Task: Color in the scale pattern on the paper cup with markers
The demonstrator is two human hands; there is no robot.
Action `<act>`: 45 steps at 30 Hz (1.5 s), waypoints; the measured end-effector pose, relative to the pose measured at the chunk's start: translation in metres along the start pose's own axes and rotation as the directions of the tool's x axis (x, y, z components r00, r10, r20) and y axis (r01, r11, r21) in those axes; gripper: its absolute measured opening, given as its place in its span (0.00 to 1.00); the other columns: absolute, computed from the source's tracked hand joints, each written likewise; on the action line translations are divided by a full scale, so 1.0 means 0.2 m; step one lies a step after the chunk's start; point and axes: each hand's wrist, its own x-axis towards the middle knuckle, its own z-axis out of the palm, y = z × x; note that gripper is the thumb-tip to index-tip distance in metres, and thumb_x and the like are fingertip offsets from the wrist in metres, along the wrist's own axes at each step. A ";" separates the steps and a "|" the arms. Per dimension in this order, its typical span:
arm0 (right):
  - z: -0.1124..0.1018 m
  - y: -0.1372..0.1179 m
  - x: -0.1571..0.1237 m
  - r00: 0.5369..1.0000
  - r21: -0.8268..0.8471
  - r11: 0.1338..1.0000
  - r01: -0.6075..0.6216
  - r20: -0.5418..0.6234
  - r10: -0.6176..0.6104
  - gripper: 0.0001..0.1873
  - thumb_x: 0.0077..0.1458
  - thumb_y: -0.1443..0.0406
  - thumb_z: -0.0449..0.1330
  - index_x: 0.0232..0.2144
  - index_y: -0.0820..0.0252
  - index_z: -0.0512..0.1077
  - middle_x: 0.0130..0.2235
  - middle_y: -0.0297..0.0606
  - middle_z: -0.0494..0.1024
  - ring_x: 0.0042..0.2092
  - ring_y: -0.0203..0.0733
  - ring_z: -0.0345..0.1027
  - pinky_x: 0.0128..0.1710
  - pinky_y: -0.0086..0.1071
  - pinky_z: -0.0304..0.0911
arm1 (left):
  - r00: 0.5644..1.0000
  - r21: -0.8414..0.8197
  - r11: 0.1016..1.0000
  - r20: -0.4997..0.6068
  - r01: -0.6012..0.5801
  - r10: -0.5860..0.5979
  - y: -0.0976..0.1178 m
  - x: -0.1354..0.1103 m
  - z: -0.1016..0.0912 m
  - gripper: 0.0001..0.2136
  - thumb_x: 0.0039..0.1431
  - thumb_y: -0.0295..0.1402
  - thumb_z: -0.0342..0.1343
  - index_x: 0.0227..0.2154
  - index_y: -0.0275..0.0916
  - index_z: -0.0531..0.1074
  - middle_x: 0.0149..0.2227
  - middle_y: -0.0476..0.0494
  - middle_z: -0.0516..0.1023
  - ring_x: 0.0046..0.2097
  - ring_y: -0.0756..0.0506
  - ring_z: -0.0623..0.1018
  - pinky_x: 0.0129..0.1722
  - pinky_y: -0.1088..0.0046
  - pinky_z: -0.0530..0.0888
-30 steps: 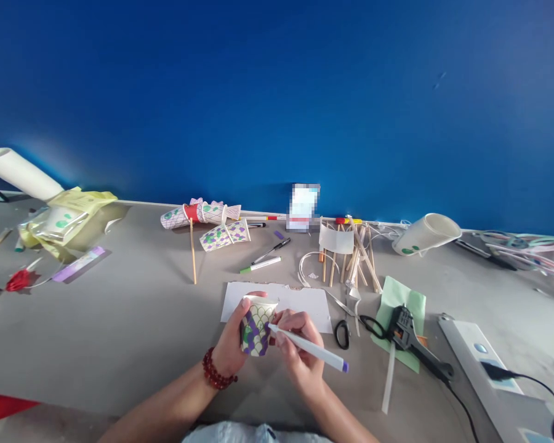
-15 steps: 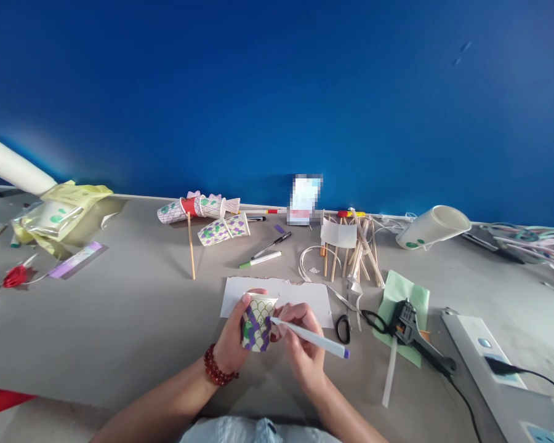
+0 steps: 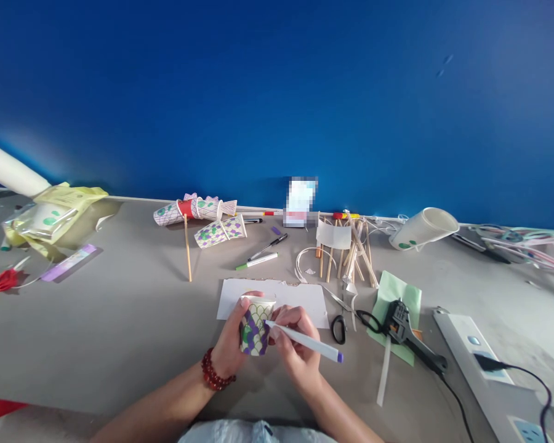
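Note:
My left hand (image 3: 231, 335) is wrapped round a small paper cup (image 3: 257, 335) with a drawn scale pattern, some scales coloured purple and green. Between the fingers of my right hand (image 3: 301, 344) is a white marker (image 3: 313, 343) with a purple end, its tip at the right side of the cup's wall. Under and behind the hands lies a white sheet of card (image 3: 314, 301). Just right of the card rest black-handled scissors (image 3: 338, 329), partly overlapping a green sheet. The far side of the cup is hidden.
A glue gun (image 3: 404, 326) lies on green paper (image 3: 397, 286), near a power strip (image 3: 477, 363). Behind are wooden sticks (image 3: 357, 252), a green marker (image 3: 257, 261), a pen (image 3: 268, 246), joined patterned cups (image 3: 220, 231), a fish-shaped cup piece (image 3: 207, 208) and a white cup (image 3: 420, 231).
The whole view has shifted slightly, so things on the table appear a little further left. The marker tip stays at the cup; both hands keep their hold.

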 end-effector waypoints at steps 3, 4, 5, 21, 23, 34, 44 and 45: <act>-0.01 0.00 0.00 1.000 -0.006 1.000 0.008 0.011 -0.008 0.12 0.66 0.59 0.59 0.30 0.54 0.67 0.27 0.33 0.69 0.32 0.43 0.65 0.34 0.38 0.65 | 1.000 0.011 1.000 -0.022 -0.010 0.011 0.00 0.00 0.00 0.21 0.56 0.50 0.67 0.43 0.40 0.75 0.32 0.47 0.82 0.36 0.42 0.83 0.38 0.67 0.78; -0.01 0.01 0.00 1.000 -0.010 1.000 0.009 0.013 -0.009 0.12 0.66 0.59 0.59 0.30 0.54 0.67 0.27 0.33 0.69 0.32 0.43 0.65 0.34 0.38 0.65 | 1.000 0.013 1.000 -0.021 -0.014 0.014 0.00 0.00 -0.01 0.21 0.56 0.50 0.67 0.43 0.40 0.75 0.32 0.47 0.82 0.36 0.42 0.83 0.37 0.67 0.78; -0.01 0.01 0.00 1.000 -0.016 1.000 0.009 0.013 -0.009 0.11 0.66 0.59 0.60 0.30 0.54 0.67 0.27 0.33 0.69 0.32 0.43 0.66 0.34 0.38 0.65 | 1.000 0.014 1.000 -0.016 -0.015 0.015 0.00 0.00 -0.01 0.20 0.57 0.50 0.66 0.43 0.40 0.75 0.31 0.47 0.82 0.36 0.42 0.83 0.36 0.68 0.78; -0.02 0.02 -0.01 0.999 -0.099 0.995 0.032 0.017 -0.031 0.10 0.67 0.60 0.59 0.32 0.54 0.68 0.28 0.34 0.70 0.31 0.42 0.66 0.32 0.36 0.64 | 0.999 0.052 0.998 -0.027 -0.033 0.035 0.01 0.00 0.00 0.23 0.54 0.52 0.68 0.42 0.40 0.74 0.33 0.47 0.82 0.38 0.41 0.84 0.36 0.67 0.78; -0.02 0.02 -0.01 0.999 -0.098 0.994 0.046 0.020 -0.044 0.10 0.67 0.60 0.59 0.32 0.54 0.68 0.27 0.33 0.70 0.31 0.42 0.66 0.32 0.36 0.65 | 0.999 0.052 0.998 -0.021 -0.024 0.025 0.01 0.00 0.00 0.22 0.54 0.52 0.68 0.42 0.40 0.74 0.33 0.47 0.83 0.39 0.40 0.84 0.36 0.67 0.79; -0.01 0.02 -0.01 0.998 -0.079 0.995 0.063 0.029 -0.061 0.08 0.67 0.63 0.58 0.33 0.54 0.67 0.27 0.32 0.69 0.31 0.42 0.65 0.32 0.36 0.62 | 0.999 0.063 0.997 -0.002 -0.043 0.043 0.02 0.00 0.02 0.22 0.56 0.52 0.67 0.42 0.40 0.74 0.32 0.47 0.82 0.38 0.41 0.84 0.36 0.68 0.78; -0.01 0.04 -0.01 0.995 -0.057 0.994 0.091 0.045 -0.088 0.07 0.67 0.65 0.59 0.34 0.54 0.68 0.28 0.32 0.69 0.31 0.41 0.63 0.33 0.35 0.60 | 0.999 0.051 0.997 -0.015 -0.051 0.052 0.02 -0.01 0.03 0.22 0.53 0.51 0.69 0.41 0.39 0.75 0.31 0.46 0.82 0.37 0.41 0.83 0.34 0.68 0.78; -0.01 0.04 -0.01 0.995 -0.056 0.994 0.094 0.048 -0.091 0.07 0.67 0.65 0.59 0.33 0.54 0.68 0.28 0.32 0.69 0.31 0.41 0.63 0.33 0.36 0.61 | 0.998 0.051 0.997 -0.014 -0.053 0.054 0.02 -0.01 0.02 0.22 0.54 0.51 0.68 0.41 0.39 0.75 0.31 0.46 0.82 0.37 0.41 0.83 0.34 0.69 0.78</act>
